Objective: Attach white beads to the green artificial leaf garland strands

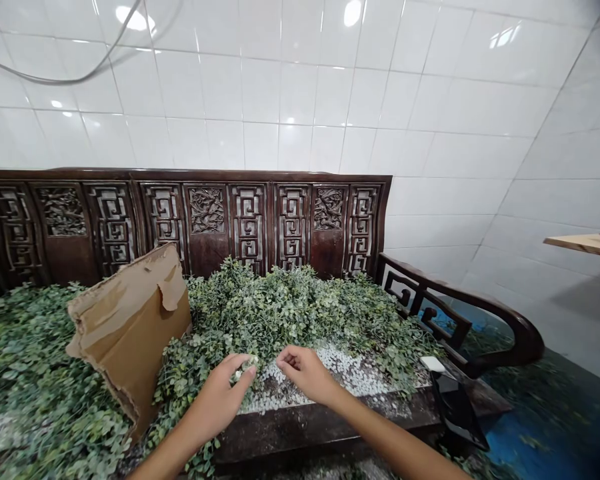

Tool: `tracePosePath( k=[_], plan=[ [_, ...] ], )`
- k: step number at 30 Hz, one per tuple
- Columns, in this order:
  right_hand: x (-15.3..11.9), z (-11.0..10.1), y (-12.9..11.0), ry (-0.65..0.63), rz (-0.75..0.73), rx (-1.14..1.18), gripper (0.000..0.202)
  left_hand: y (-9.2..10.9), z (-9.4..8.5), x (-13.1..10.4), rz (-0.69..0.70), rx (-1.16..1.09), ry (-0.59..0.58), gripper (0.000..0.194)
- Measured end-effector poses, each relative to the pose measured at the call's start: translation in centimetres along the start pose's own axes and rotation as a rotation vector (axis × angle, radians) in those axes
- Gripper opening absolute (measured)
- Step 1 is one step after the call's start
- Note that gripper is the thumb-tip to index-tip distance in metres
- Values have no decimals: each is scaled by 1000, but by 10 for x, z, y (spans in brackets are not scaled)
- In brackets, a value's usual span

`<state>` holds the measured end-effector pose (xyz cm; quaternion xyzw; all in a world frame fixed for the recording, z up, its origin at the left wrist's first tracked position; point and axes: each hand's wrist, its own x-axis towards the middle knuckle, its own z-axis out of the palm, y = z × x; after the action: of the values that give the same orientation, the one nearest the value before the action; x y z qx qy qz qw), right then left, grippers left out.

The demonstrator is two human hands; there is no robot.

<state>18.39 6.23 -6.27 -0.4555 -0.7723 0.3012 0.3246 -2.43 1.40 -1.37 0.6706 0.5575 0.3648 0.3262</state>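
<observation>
Green artificial leaf sprigs lie heaped along the seat of a dark carved wooden bench. Small white pieces are scattered at the front of the heap. My left hand is at the front edge of the leaves, thumb and forefinger curved around a small pale leafy bit between them. Just to its right, my right hand hovers over the white pieces with its fingers curled together; whatever it may hold is too small to make out. The two hands are apart.
A torn cardboard sheet stands upright in the leaves at left. The bench's curved armrest is at right, with a black phone-like object and a small white block near it. A wooden shelf juts in at far right.
</observation>
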Motion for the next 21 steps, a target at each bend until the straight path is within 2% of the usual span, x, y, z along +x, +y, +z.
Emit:
tracePosePath(
  k=[3,5,8,11,16,21],
  plan=[
    [-2,-6,-26,41,-18,359,22,0,1,1,18,20,-7,33],
    [-4,-10,-42,47,-6,496,25,0,0,2,46,36,-7,30],
    [-9,-12,-60,47,-23,508,24,6,-2,1,79,48,-14,31],
    [-11,-10,-70,106,-46,457,22,14,-3,-1,110,57,-25,32],
    [-11,-4,-73,149,-1,567,21,21,-2,-5,111,63,-55,33],
    [-11,-3,-72,114,4,556,17,18,1,-9,116,81,-30,31]
  ],
)
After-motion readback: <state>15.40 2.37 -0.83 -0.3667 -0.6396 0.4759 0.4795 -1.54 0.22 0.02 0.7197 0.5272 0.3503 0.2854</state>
